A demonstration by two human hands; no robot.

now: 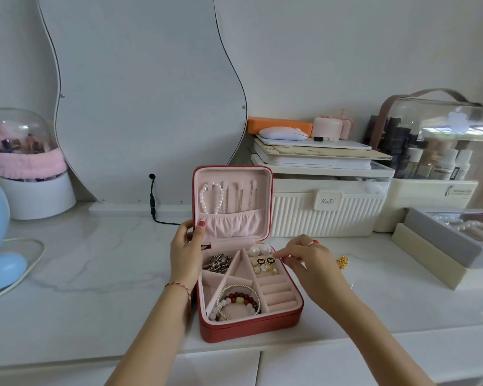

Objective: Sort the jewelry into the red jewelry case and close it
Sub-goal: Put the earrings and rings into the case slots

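Pinching at the far right edge of the red jewelry case [250, 328], right beside the black butterfly earrings [265, 261], with thumb and forefinger of the right hand [304, 260] curled together; whether anything sits between the fingertips cannot be told. Wearing a ring with a red stone on that hand. Gripping the left edge of the upright lid [268, 201] with the left hand [186, 252], thumb on the pink lining, fingers curled behind. Holding open a case set on the white marble counter [95, 263], near its front edge. Keeping, in the lid, a pearl bracelet [211, 197] and thin chains [239, 200] hung on tabs above a gathered pocket. Keeping, in the base, two large pearl studs [260, 250] at the far corner, small gold earrings [265, 268] just below the butterfly pair, a heap of silver pieces [216, 263] in the far left compartment, and beaded bracelets with a gold bangle [239, 300] in the near one. Lying loose on the counter just right of the right hand, a small yellow-gold flower piece [343, 261]. Standing behind, a ribbed white box [326, 215] and a wavy mirror [140, 93].
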